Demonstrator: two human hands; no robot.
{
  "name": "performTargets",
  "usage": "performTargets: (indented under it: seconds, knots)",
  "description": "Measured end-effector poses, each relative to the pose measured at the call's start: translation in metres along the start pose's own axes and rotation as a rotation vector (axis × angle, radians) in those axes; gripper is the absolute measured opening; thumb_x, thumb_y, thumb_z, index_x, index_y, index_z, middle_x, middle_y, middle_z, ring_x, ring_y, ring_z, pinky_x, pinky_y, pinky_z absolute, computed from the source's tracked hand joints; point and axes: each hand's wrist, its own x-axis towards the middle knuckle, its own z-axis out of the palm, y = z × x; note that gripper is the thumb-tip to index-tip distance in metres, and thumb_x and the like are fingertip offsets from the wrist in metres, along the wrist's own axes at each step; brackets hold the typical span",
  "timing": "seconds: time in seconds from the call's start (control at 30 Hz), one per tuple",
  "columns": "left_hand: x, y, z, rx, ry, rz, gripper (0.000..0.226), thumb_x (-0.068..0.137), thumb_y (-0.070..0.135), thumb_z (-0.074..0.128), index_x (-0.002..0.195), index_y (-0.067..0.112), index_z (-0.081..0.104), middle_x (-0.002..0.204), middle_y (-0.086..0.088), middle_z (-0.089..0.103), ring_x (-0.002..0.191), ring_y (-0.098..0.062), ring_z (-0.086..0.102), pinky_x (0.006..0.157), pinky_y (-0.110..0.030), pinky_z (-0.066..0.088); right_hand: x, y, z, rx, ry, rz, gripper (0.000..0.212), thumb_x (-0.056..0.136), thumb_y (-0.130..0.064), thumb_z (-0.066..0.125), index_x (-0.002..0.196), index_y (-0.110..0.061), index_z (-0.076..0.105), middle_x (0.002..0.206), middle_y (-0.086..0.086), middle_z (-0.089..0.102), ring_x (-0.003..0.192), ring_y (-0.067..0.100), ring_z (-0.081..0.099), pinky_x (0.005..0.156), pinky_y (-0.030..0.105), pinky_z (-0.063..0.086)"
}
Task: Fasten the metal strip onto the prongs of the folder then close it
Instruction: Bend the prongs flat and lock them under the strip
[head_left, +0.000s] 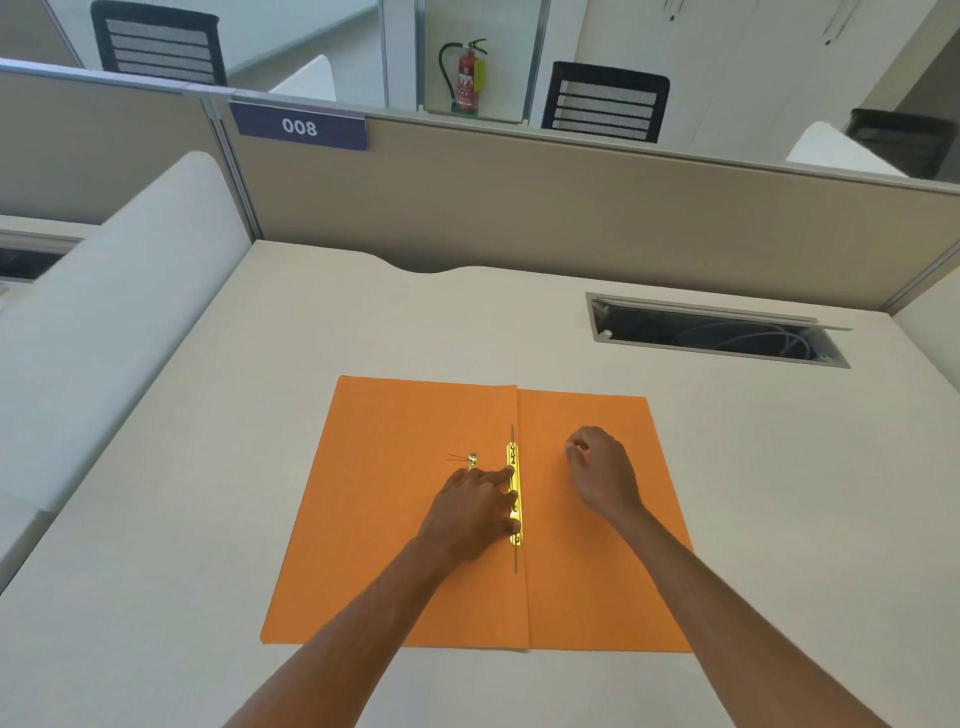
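An orange folder (374, 519) lies open and flat on the desk. A yellow metal strip (513, 457) runs along its centre fold, with thin prong ends showing above and below it. My left hand (475, 506) lies on the left flap with its fingertips pressed on the strip. A second small yellow metal piece (472, 458) peeks out just beyond my left hand. My right hand (600, 470) rests on the right flap, fingers curled loosely, holding nothing that I can see.
The desk (208, 519) is beige with a partition wall (519, 208) at the back. An open cable hatch (711, 332) sits at the back right. A white padded divider (104, 322) stands on the left.
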Motion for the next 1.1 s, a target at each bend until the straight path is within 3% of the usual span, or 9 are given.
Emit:
performTargets:
  seconds: [0.1, 0.2, 0.43, 0.7, 0.8, 0.87, 0.93, 1.03, 1.1]
  knots:
    - [-0.001, -0.001, 0.001, -0.025, 0.008, 0.0, 0.031, 0.087, 0.043, 0.061, 0.109, 0.024, 0.07, 0.151, 0.009, 0.041, 0.128, -0.023, 0.045, 0.109, -0.034, 0.028, -0.021, 0.019, 0.005, -0.14, -0.018, -0.107, 0.033, 0.1, -0.022, 0.048, 0.13, -0.01, 0.057, 0.141, 0.006, 0.054, 0.133, 0.025, 0.046, 0.109, 0.038, 0.036]
    - [-0.002, 0.0, 0.0, -0.04, 0.009, -0.007, 0.032, 0.086, 0.043, 0.061, 0.112, 0.026, 0.069, 0.152, 0.01, 0.039, 0.13, -0.022, 0.043, 0.109, -0.032, 0.026, -0.031, 0.027, 0.01, -0.229, -0.074, -0.174, 0.047, 0.103, -0.03, 0.037, 0.147, -0.012, 0.037, 0.159, 0.004, 0.029, 0.149, 0.02, 0.018, 0.121, 0.035, 0.015]
    - [-0.004, 0.003, -0.002, -0.033, 0.023, -0.02, 0.035, 0.088, 0.043, 0.061, 0.118, 0.026, 0.067, 0.154, 0.01, 0.037, 0.134, -0.02, 0.039, 0.11, -0.032, 0.024, -0.045, 0.046, 0.021, -0.353, -0.123, -0.167, 0.064, 0.102, -0.05, 0.018, 0.155, -0.016, 0.004, 0.165, -0.002, -0.003, 0.151, 0.012, -0.008, 0.124, 0.034, -0.001]
    - [-0.013, 0.004, -0.001, -0.077, 0.064, -0.057, 0.043, 0.087, 0.045, 0.063, 0.126, 0.027, 0.061, 0.153, 0.008, 0.038, 0.138, -0.016, 0.035, 0.113, -0.031, 0.022, -0.055, 0.056, 0.031, -0.412, -0.134, -0.178, 0.08, 0.091, -0.065, -0.004, 0.155, -0.017, -0.003, 0.164, -0.002, -0.009, 0.15, 0.011, -0.014, 0.123, 0.035, -0.004]
    - [-0.05, -0.003, -0.003, -0.143, 0.262, -0.242, 0.043, 0.084, 0.038, 0.071, 0.121, 0.019, 0.066, 0.145, 0.0, 0.05, 0.133, -0.022, 0.044, 0.112, -0.037, 0.032, -0.055, 0.057, 0.031, -0.415, -0.119, -0.185, 0.078, 0.093, -0.064, -0.003, 0.154, -0.016, -0.004, 0.164, -0.001, -0.008, 0.15, 0.011, -0.013, 0.124, 0.036, -0.002]
    - [-0.09, -0.021, -0.001, -0.092, 0.448, -0.453, 0.038, 0.081, 0.028, 0.077, 0.114, 0.01, 0.069, 0.134, -0.012, 0.06, 0.122, -0.033, 0.053, 0.103, -0.047, 0.042, -0.055, 0.058, 0.032, -0.417, -0.117, -0.191, 0.077, 0.094, -0.063, -0.001, 0.155, -0.016, -0.003, 0.164, -0.002, -0.007, 0.15, 0.011, -0.013, 0.124, 0.036, -0.001]
    - [-0.13, -0.043, 0.0, 0.008, 0.5, -0.709, 0.039, 0.079, 0.026, 0.077, 0.11, 0.004, 0.068, 0.122, -0.02, 0.062, 0.112, -0.042, 0.054, 0.093, -0.053, 0.045, -0.055, 0.058, 0.033, -0.415, -0.111, -0.193, 0.076, 0.094, -0.063, 0.0, 0.155, -0.016, -0.002, 0.164, -0.002, -0.007, 0.15, 0.011, -0.012, 0.124, 0.036, -0.001]
    - [-0.17, -0.06, -0.005, 0.059, 0.468, -0.987, 0.054, 0.076, 0.042, 0.076, 0.104, -0.001, 0.063, 0.105, -0.028, 0.058, 0.098, -0.048, 0.053, 0.081, -0.055, 0.046, -0.055, 0.059, 0.034, -0.414, -0.112, -0.188, 0.076, 0.094, -0.063, -0.001, 0.155, -0.017, -0.003, 0.164, -0.002, -0.009, 0.15, 0.01, -0.014, 0.124, 0.037, -0.001]
    - [-0.182, -0.06, -0.008, 0.077, 0.448, -1.025, 0.076, 0.071, 0.063, 0.059, 0.103, -0.006, 0.06, 0.097, -0.032, 0.056, 0.089, -0.049, 0.054, 0.073, -0.055, 0.048, -0.055, 0.06, 0.034, -0.424, -0.112, -0.189, 0.076, 0.094, -0.063, -0.002, 0.155, -0.017, -0.004, 0.164, -0.002, -0.009, 0.15, 0.01, -0.015, 0.124, 0.037, 0.0]
